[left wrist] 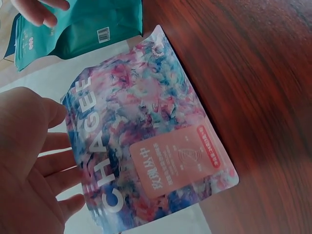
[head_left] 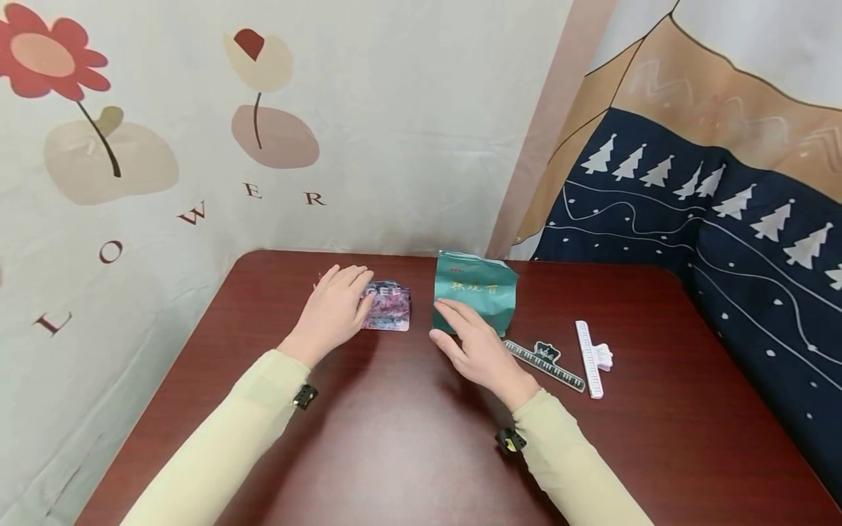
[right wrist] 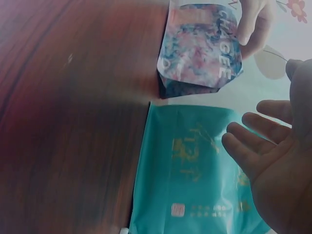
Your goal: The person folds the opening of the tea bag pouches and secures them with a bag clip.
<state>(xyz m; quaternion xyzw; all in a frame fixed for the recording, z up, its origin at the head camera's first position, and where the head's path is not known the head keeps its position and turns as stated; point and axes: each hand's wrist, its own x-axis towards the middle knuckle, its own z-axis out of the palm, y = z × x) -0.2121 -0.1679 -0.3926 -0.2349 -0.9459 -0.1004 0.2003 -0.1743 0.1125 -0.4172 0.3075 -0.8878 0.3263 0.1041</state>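
A multicoloured CHAGEE pouch [left wrist: 141,107] in pink, blue and purple stands on the table, left of a teal green pouch [head_left: 483,288] with gold lettering. My left hand [head_left: 335,310] is at the top of the CHAGEE pouch, partly covering it in the head view. In the left wrist view its thumb and fingers lie spread along the top edge, the fingertips partly hidden behind it. My right hand [head_left: 476,351] is close to the teal pouch, with relaxed, slightly bent fingers [right wrist: 258,136] and nothing in its grasp.
To the right of the teal pouch lies a black clip [head_left: 546,363] with a piano-key pattern. A white clip [head_left: 590,359] lies further right. Behind the brown table [head_left: 395,453] hangs a printed cloth [head_left: 408,124], with a dark blue tree-patterned part [head_left: 658,197] at the right.
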